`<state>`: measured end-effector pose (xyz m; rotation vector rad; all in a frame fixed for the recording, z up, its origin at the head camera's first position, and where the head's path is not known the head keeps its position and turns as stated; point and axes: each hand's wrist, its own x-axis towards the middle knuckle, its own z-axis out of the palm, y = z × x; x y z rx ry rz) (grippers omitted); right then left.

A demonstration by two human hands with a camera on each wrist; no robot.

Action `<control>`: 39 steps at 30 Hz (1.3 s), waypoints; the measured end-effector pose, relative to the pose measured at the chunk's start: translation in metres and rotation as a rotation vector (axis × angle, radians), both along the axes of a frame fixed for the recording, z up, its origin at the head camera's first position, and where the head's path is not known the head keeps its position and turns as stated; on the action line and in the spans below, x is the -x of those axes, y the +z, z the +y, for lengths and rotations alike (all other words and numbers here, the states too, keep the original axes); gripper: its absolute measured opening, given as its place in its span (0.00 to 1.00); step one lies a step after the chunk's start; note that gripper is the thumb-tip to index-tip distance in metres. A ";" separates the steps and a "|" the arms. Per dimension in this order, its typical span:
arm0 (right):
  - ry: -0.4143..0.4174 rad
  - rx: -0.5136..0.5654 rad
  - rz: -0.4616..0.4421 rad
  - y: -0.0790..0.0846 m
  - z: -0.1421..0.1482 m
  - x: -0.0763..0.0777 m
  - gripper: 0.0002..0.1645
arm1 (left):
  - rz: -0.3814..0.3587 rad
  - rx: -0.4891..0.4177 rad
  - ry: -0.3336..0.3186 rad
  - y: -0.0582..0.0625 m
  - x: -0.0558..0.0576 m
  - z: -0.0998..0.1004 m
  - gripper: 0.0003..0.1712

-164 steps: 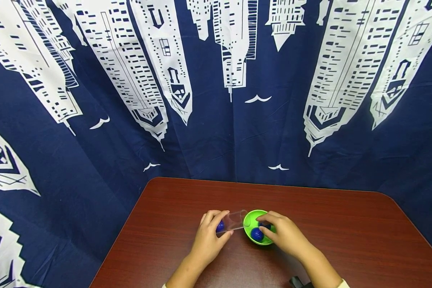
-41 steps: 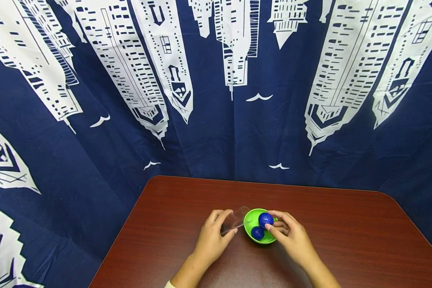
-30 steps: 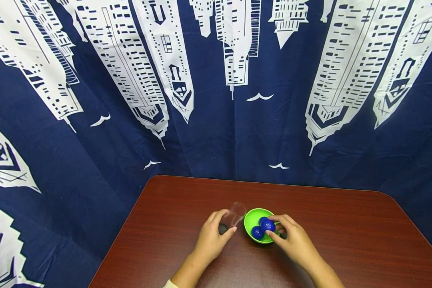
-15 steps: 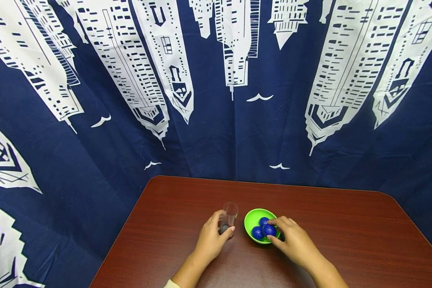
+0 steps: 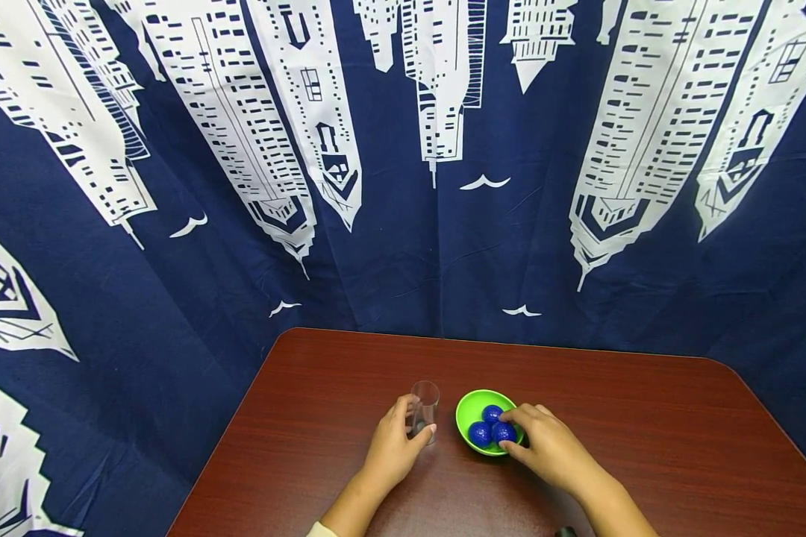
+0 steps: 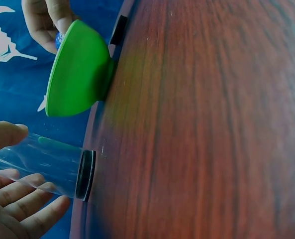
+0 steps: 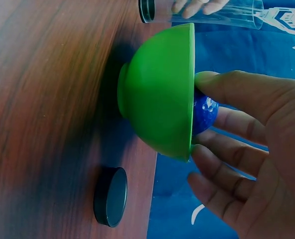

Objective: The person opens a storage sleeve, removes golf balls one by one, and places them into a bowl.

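My left hand [image 5: 391, 447] grips a clear plastic tube [image 5: 427, 406] with a black base. It stands upright left of a green bowl [image 5: 470, 409], thumb on one side and fingers round the other. In the left wrist view, nothing shows inside the tube [image 6: 52, 162], and its base is right at the tabletop. Three blue dimpled balls, like golf balls, sit in the bowl. My right hand [image 5: 551, 447] pinches the right-hand golf ball [image 5: 504, 432] between thumb and fingers at the rim. In the right wrist view, the bowl wall hides the ball's lower part.
A round black lid [image 7: 110, 196] lies on the reddish-brown wooden table [image 5: 349, 373], near the right forearm. A blue cloth [image 5: 403, 261] with white buildings printed on it hangs behind the table.
Earlier the tube lay tilted toward the bowl with a ball inside. My right hand has since lowered that third ball into the bowl, while my left hand has turned the tube upright.
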<state>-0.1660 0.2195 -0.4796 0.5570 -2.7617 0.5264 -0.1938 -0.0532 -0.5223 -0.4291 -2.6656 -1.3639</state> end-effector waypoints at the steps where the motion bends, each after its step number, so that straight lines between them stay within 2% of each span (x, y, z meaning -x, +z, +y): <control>1: 0.000 -0.005 -0.004 0.000 0.000 0.001 0.19 | -0.003 -0.001 -0.002 0.000 0.000 0.000 0.29; 7: -0.022 -0.032 -0.065 0.002 0.000 0.005 0.19 | -0.020 0.006 -0.010 0.000 0.000 -0.001 0.30; 13: -0.063 -0.034 -0.136 0.004 -0.005 0.007 0.18 | 0.007 0.003 -0.007 -0.002 0.001 0.000 0.28; 17: -0.087 -0.025 -0.171 0.004 -0.008 0.008 0.19 | 0.001 -0.005 -0.015 -0.003 0.002 0.000 0.28; 29: -0.135 -0.001 -0.227 0.003 -0.012 0.012 0.19 | -0.002 -0.030 -0.027 -0.004 0.004 0.003 0.30; 34: -0.149 0.000 -0.244 0.005 -0.011 0.013 0.19 | -0.033 -0.044 -0.044 -0.007 0.004 0.003 0.36; 39: -0.164 0.013 -0.261 0.007 -0.011 0.010 0.21 | -0.092 -0.015 -0.055 -0.007 0.003 -0.001 0.43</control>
